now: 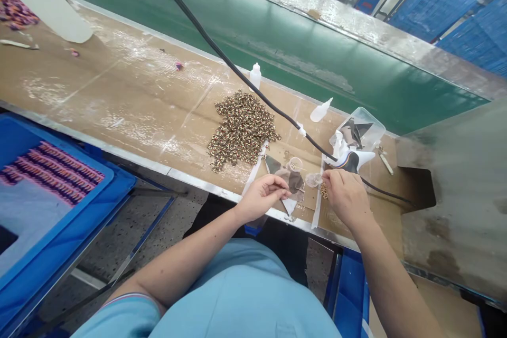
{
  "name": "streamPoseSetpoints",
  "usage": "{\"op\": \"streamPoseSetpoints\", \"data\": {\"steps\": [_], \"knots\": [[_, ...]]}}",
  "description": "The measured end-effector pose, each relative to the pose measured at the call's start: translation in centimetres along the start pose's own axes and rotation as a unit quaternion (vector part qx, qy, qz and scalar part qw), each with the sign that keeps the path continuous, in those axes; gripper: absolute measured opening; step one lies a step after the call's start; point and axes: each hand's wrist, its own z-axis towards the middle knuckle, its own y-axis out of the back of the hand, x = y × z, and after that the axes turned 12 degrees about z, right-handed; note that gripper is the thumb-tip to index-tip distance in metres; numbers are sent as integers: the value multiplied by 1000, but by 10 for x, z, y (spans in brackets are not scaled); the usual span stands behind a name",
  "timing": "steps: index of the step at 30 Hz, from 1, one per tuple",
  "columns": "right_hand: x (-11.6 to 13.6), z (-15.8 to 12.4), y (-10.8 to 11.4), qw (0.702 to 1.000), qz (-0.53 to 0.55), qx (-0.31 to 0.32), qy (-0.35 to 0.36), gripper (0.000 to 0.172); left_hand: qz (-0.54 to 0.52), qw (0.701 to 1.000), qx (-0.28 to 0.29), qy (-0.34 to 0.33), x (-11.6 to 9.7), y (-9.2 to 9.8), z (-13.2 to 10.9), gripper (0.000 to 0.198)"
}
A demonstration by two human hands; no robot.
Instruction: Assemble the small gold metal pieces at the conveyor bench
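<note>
My left hand (264, 196) is above the front edge of the cardboard-covered bench, thumb and fingertips pinched together. What the pinch holds, if anything, is too small to name. Below and beside its fingertips lies a crumpled grey-brown cloth (296, 181) with a clear ring (296, 164) on it. My right hand (348, 196) has its fingers closed beside a small clear round dish (313, 180); I cannot tell whether it grips the dish. Several tiny beige pieces (324, 190) lie by its fingertips. A large heap of small brown-and-cream pieces (243, 127) sits left of the cloth.
A black cable (222, 55) slants across the bench. Behind stand a white bottle (255, 76) and a tipped dropper bottle (321, 110). A clear box (374, 128) holds dark cloth. Metal panel (455, 185) at right; blue tray (105, 174) with pink-purple pieces at left; green belt (158, 21) behind.
</note>
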Motion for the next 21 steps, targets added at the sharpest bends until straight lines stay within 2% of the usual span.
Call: {"op": "streamPoseSetpoints", "data": {"steps": [12, 21], "knots": [[-1, 5, 6, 998, -40, 11, 47, 21, 0, 1000, 9, -11, 1, 0, 0, 17], [-1, 6, 5, 999, -24, 18, 40, 25, 0, 1000, 11, -6, 1, 1, 1, 20]]}}
